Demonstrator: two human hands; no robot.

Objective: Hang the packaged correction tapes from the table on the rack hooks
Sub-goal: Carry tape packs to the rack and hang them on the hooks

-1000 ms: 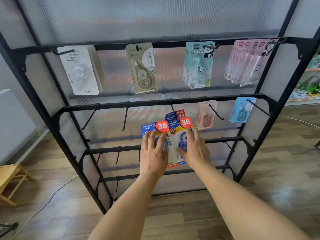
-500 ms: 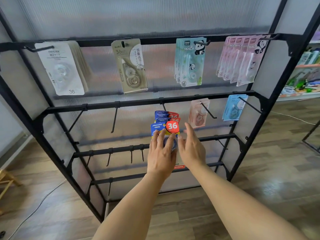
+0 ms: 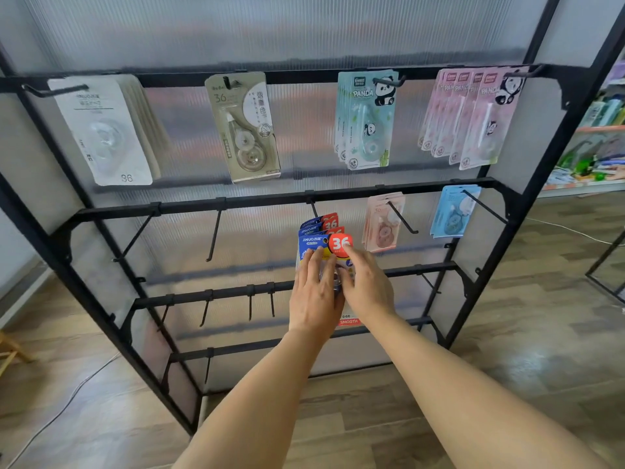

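Nearest, two bare forearms reach in from 6 o'clock to the middle of the black metal display rack (image 3: 355,198). The left hand (image 3: 313,296) lies with straight fingers flat on the front of the blue-and-yellow carded correction tape packs with the red "36" roundel (image 3: 321,243), and the right hand (image 3: 367,287) rests its fingers just beside it at 3 o'clock, one fingertip touching the roundel; neither hand is curled round anything that I can see.

A second ago two packs lay side by side under the hands, each showing its own roundel. Now they are gathered into one overlapping bunch hanging under the second rail, at 12 o'clock from the hands. I judge this bunch is on its hook and is being squared up, so this batch looks nearly done.

The hook carrying the bunch shows only as a short black stub above the cards; whether every card is threaded cannot be told. The lower halves of the packs are behind the hands, with only a red "SMOOTH" strip peeping out below. No desk is in view, so how many packs remain is unknown.

Farther off, at 2 o'clock, hang the pale pink packs (image 3: 382,225) and light blue packs (image 3: 451,214); the top rail carries white (image 3: 105,133), beige (image 3: 245,126), mint panda (image 3: 367,120) and pink panda packs (image 3: 473,116). The shelves at far right are blurred.
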